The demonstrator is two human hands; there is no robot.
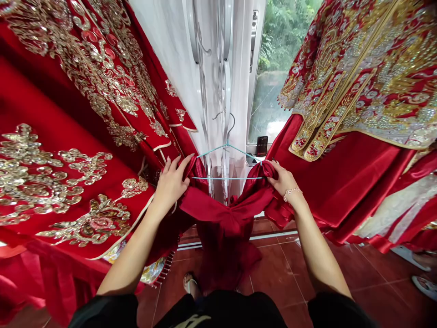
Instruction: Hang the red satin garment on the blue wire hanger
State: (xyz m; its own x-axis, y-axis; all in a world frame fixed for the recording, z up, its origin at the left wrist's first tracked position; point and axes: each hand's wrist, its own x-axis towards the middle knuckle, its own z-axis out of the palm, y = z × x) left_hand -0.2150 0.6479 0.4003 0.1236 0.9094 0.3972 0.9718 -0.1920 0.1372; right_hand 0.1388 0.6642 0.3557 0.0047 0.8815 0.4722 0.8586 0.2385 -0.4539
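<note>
**Gathering a red satin garment (225, 237) at a teal plastic hanger (227, 145)**

The left hand (172, 182) closes on a fold of satin at the hanger's left end, its fingers spread over the cloth and bunching it towards the palm; the right hand (283, 178), with a beaded bracelet (292, 193) at its wrist, clenches a similar bunch at the right end. Both hands keep hold of the cloth; neither is released. The garment sags in a loose swag between them, in front of the hanger's lower bar, then drops towards the floor tiles (290, 282), its lowest folds hanging just above them; the hanger's hook (234, 122) rises clear of the cloth, before a white sheer curtain (218, 91). Gold-embroidered red robes (68, 182) hang along the left side, and a sequinned red robe (362, 91) along the right, both near the hands. Judging by how the satin lies, work like this goes best with the hands level and a similar amount of cloth in each, so the weight sits evenly across the hanger's shoulders; slippery satin seems to call for the whole hand rather than fingertips alone; keeping the gathered cloth away from the raised embroidery on either side would help avoid snags.
</note>
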